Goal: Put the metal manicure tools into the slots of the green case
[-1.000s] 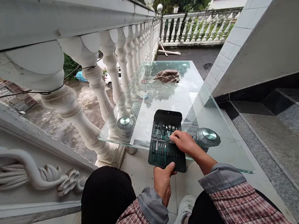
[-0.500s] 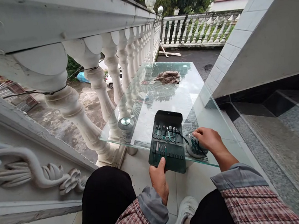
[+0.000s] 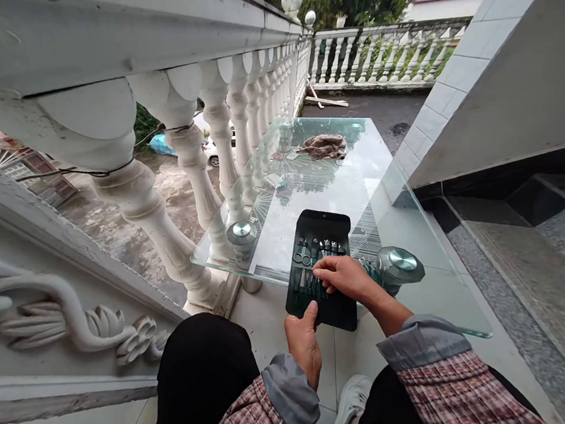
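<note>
- tool case (image 3: 324,225): black, lying open and flat on the glass table (image 3: 413,223), its near end hanging over the table's near edge.
- upper row of tools (image 3: 306,252): small scissors and green-handled pieces seated in the case's loops.
- left hand (image 3: 302,340): grasping the near edge of the tool case, thumb pressed on its top face, remaining fingers hidden underneath.
- right hand (image 3: 343,276): lying across the lower half of the case, fingers curled down onto the lower row of tools (image 3: 302,282); cannot tell whether a piece is pinched between them.
- loose tools (image 3: 370,269): a few green pieces on the glass just right of the case, partly hidden by the right hand.
- metal caps: one (image 3: 400,262) near the right wrist, one (image 3: 242,231) at the table's left corner.
- crumpled cloth (image 3: 324,146): at the far end of the table, well apart from the case.
- white balustrade (image 3: 192,160): running along the table's left side.
</note>
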`<state>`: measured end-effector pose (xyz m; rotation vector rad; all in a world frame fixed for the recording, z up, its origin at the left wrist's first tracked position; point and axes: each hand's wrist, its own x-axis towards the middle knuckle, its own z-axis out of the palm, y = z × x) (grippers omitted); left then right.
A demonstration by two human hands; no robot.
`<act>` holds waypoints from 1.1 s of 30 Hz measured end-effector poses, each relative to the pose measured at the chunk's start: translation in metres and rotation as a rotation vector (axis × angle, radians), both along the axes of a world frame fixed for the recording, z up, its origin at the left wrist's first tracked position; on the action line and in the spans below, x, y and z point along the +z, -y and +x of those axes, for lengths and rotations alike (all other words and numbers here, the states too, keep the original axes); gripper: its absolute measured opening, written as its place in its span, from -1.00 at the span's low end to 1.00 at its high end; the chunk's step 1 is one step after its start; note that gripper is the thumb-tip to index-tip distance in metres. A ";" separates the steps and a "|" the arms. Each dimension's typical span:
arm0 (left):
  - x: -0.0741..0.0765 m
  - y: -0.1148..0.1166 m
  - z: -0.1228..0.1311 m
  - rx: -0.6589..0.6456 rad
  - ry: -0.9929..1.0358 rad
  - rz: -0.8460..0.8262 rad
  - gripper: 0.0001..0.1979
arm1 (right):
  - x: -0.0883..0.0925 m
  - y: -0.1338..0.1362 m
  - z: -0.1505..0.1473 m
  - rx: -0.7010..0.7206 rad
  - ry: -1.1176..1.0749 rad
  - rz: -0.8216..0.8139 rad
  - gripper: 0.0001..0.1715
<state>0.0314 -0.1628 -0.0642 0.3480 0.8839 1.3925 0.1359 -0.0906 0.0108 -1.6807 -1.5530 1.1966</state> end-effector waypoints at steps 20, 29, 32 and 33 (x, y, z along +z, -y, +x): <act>0.003 0.010 -0.002 -0.036 -0.106 -0.056 -0.39 | -0.003 -0.015 -0.007 0.044 0.098 -0.041 -0.88; 0.002 0.012 -0.001 -0.035 -0.130 -0.094 -0.36 | -0.006 -0.031 0.000 -0.091 0.060 -0.003 -0.85; 0.001 0.013 -0.001 -0.034 -0.119 -0.095 -0.38 | -0.006 -0.037 0.003 -0.141 0.027 0.014 -0.86; 0.000 0.014 -0.001 -0.033 -0.110 -0.093 -0.39 | -0.005 -0.039 0.004 -0.161 0.014 0.022 -0.86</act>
